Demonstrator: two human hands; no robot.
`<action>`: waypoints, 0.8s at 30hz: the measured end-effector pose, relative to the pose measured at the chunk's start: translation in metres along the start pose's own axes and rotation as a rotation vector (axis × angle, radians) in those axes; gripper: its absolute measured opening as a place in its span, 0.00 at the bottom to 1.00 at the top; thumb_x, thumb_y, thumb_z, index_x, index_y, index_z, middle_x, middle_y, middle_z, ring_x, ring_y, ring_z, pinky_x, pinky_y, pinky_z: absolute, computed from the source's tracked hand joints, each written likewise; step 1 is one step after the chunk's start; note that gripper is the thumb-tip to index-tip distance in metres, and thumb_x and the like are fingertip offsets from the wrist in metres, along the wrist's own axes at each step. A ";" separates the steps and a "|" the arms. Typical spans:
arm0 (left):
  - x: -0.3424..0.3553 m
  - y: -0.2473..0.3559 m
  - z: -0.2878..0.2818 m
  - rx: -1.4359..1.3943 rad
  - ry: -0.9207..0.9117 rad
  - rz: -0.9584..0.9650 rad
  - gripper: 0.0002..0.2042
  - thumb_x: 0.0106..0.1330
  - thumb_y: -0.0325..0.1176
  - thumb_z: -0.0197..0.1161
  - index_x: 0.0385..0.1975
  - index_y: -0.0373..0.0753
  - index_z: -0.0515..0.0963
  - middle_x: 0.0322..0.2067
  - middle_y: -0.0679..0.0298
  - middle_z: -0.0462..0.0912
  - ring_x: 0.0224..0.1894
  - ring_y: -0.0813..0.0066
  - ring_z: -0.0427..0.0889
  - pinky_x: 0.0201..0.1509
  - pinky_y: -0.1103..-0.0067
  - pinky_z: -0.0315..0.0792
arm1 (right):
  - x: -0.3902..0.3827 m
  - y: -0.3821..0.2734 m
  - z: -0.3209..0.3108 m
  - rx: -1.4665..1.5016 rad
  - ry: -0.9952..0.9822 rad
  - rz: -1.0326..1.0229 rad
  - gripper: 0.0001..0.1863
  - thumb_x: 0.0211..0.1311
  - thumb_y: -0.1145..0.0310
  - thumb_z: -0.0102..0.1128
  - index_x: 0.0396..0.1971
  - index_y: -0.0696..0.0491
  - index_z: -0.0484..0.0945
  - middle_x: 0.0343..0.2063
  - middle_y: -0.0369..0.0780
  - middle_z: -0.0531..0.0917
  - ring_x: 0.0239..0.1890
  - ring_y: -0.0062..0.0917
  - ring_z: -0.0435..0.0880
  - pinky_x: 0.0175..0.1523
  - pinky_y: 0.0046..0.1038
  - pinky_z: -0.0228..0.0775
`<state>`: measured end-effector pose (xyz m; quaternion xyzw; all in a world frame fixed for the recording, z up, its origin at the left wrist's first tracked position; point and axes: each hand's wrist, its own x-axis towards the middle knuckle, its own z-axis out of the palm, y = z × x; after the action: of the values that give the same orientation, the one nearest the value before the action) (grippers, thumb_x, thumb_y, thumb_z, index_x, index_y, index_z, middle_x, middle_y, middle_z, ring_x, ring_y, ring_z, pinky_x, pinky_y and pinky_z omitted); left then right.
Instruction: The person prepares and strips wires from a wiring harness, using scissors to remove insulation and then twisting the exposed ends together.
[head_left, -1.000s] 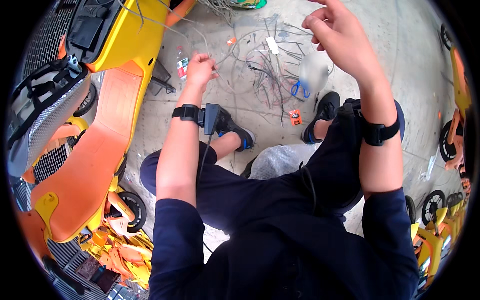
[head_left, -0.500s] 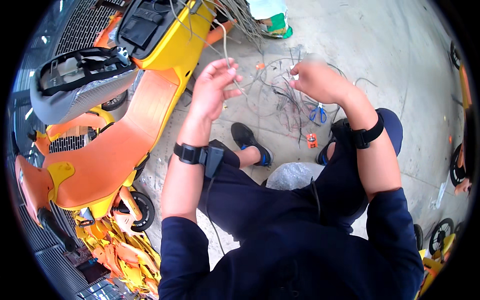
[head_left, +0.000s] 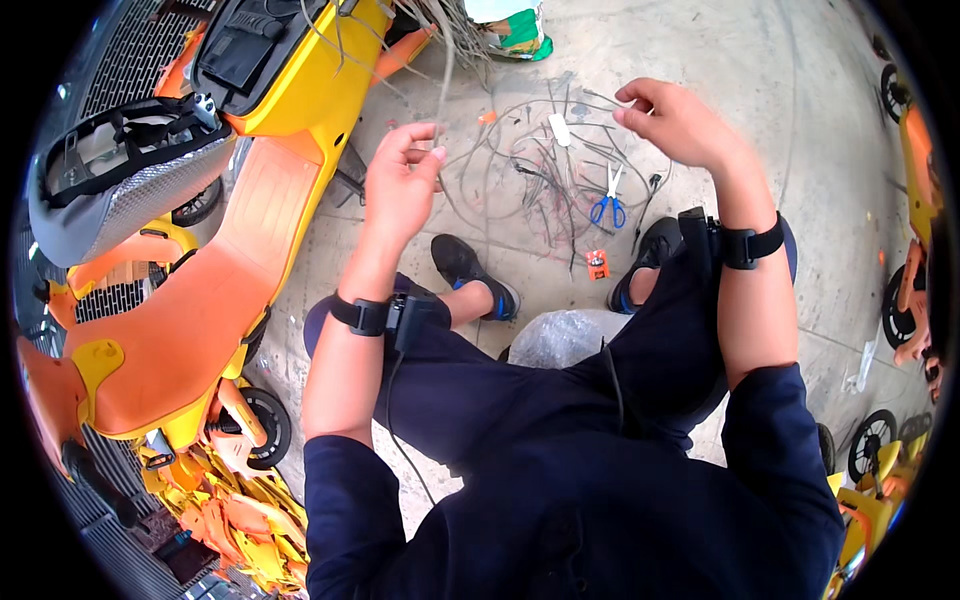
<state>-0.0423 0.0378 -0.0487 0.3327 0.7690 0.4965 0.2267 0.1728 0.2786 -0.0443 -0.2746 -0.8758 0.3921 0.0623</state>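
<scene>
My left hand (head_left: 400, 185) is closed round a grey cable (head_left: 446, 75), which runs up toward the cable bundle by the yellow scooter body. Off to the right, my right hand (head_left: 675, 122) pinches a thin grey cable near its dark tip (head_left: 592, 95). A loop of cable arcs over the floor between both hands; whether it is one single length I cannot tell. Below lie scattered cut wires (head_left: 550, 200), a small white oblong piece (head_left: 559, 130) and scissors (head_left: 608, 205) with blue handles, their blades pointing away from me.
An orange and yellow scooter (head_left: 220, 230) lies along my left, with a grey basket-like seat part (head_left: 130, 185) on it. The cable bundle (head_left: 440, 25) hangs at its far end beside a green and white bag (head_left: 522, 35). An orange packet (head_left: 597, 264) lies between my shoes.
My right hand has moved right and away from me, drawing the cable out. The left hand has shifted slightly left and nearer. The scissors are now fully visible.
</scene>
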 end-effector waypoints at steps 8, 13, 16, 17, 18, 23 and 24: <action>-0.017 -0.017 0.061 0.315 -0.210 0.392 0.12 0.55 0.20 0.57 0.39 0.40 0.75 0.40 0.58 0.74 0.39 0.59 0.77 0.42 0.72 0.72 | -0.013 -0.030 0.021 0.060 -0.059 -0.053 0.18 0.59 0.66 0.58 0.47 0.58 0.72 0.25 0.39 0.78 0.27 0.23 0.74 0.35 0.25 0.68; -0.034 -0.016 0.078 0.312 -0.315 0.249 0.11 0.56 0.23 0.57 0.39 0.42 0.75 0.41 0.62 0.74 0.39 0.59 0.77 0.41 0.71 0.72 | -0.014 -0.025 0.040 0.064 -0.167 -0.059 0.17 0.54 0.66 0.62 0.42 0.59 0.75 0.22 0.45 0.79 0.26 0.31 0.79 0.33 0.29 0.70; -0.035 -0.016 0.076 0.322 -0.342 0.227 0.11 0.57 0.24 0.58 0.39 0.42 0.75 0.42 0.63 0.74 0.39 0.59 0.78 0.41 0.71 0.72 | -0.015 -0.033 0.042 -0.026 -0.407 0.012 0.12 0.49 0.74 0.65 0.36 0.57 0.78 0.16 0.39 0.75 0.21 0.22 0.72 0.29 0.25 0.65; -0.034 -0.015 0.074 0.330 -0.358 0.223 0.10 0.57 0.25 0.58 0.39 0.42 0.75 0.42 0.63 0.74 0.39 0.60 0.78 0.41 0.70 0.73 | -0.012 -0.031 0.044 -0.024 -0.409 0.006 0.12 0.49 0.74 0.65 0.36 0.57 0.78 0.16 0.39 0.75 0.21 0.22 0.72 0.29 0.25 0.65; -0.033 -0.012 0.075 0.321 -0.361 0.222 0.10 0.57 0.25 0.58 0.39 0.42 0.75 0.42 0.63 0.74 0.39 0.60 0.78 0.41 0.70 0.73 | -0.012 -0.023 0.046 -0.025 -0.414 -0.023 0.10 0.48 0.75 0.65 0.33 0.58 0.79 0.17 0.39 0.76 0.21 0.22 0.72 0.29 0.25 0.65; -0.014 -0.012 0.056 0.384 -0.140 0.431 0.11 0.59 0.34 0.61 0.41 0.43 0.77 0.41 0.61 0.76 0.37 0.63 0.79 0.39 0.71 0.72 | 0.001 -0.014 0.036 -0.016 -0.347 -0.029 0.07 0.47 0.72 0.66 0.26 0.57 0.80 0.21 0.45 0.78 0.24 0.33 0.76 0.31 0.28 0.68; -0.006 -0.016 0.045 0.387 -0.044 0.566 0.11 0.59 0.37 0.62 0.40 0.43 0.77 0.35 0.61 0.78 0.34 0.66 0.80 0.36 0.73 0.73 | 0.001 -0.017 0.032 -0.013 -0.290 -0.044 0.06 0.48 0.72 0.65 0.27 0.58 0.80 0.21 0.43 0.78 0.24 0.29 0.75 0.31 0.26 0.67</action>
<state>-0.0125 0.0567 -0.0817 0.5806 0.7209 0.3772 0.0291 0.1536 0.2487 -0.0541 -0.1962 -0.8839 0.4205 -0.0583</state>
